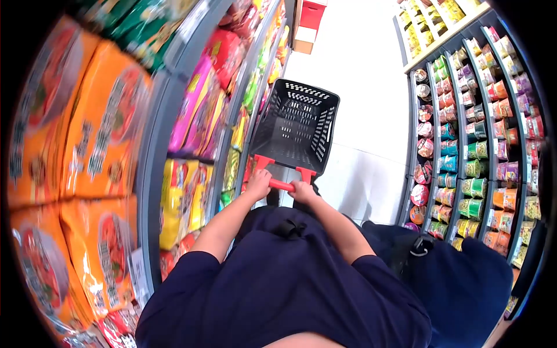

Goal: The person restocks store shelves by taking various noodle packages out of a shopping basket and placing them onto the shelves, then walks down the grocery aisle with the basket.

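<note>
In front of me stands a black plastic shopping cart (293,153) with slotted walls; no goods show inside its basket. A red handle (279,184) runs across its near end. My left hand (259,181) is wrapped round the left part of this handle. Toward the other end, my right hand (303,191) grips the same bar with its fingers closed.
Close on my left, shelves hold orange noodle packs (107,122), pink packs (197,113) and yellow packs (177,197). Shelves of cup noodles (447,148) line the right. Another person in dark clothes (452,284) is beside me at the right. Pale floor (362,168) stretches ahead.
</note>
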Tool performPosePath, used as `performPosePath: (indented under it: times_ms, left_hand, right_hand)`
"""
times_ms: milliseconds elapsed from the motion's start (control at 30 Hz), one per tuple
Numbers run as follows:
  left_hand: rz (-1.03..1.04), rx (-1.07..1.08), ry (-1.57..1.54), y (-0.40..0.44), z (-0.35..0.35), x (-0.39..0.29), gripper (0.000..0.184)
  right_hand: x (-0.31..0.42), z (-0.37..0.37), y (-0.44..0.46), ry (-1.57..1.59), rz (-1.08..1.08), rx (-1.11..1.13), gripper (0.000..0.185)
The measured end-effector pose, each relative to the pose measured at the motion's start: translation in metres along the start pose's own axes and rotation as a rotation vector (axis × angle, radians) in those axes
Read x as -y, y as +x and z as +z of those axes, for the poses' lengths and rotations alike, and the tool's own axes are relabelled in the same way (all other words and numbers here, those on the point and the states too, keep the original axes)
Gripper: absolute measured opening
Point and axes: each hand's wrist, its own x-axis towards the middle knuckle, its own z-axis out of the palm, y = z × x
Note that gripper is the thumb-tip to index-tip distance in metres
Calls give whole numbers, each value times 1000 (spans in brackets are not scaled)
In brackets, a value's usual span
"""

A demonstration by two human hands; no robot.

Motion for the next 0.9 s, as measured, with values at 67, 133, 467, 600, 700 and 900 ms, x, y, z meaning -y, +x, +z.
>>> performPosePath:
  times_ms: [67, 133, 467, 600, 700, 900]
  left_hand:
    - [-2, -45, 19, 28, -4, 14, 30]
    - [-10, -46, 13, 59, -9, 27, 28]
    - [-16, -179, 11, 266, -60, 18, 27]
    - [-5, -206, 30, 337, -88, 15, 27]
    - [-76, -269, 21, 401, -103, 14, 23]
    - [-82, -323, 27, 541, -139, 8, 17]
  right_hand:
    - [-6, -10, 25, 56, -34, -55, 36]
    - [-19, -23, 54, 144, -117, -21, 39]
    - [-86, -198, 179, 279, -271, 41, 45]
    - [-100, -253, 231, 301, -290, 56, 44]
    - [-110, -304, 265, 307, -265, 49, 41]
    - [-147, -394, 343, 358, -292, -212, 37]
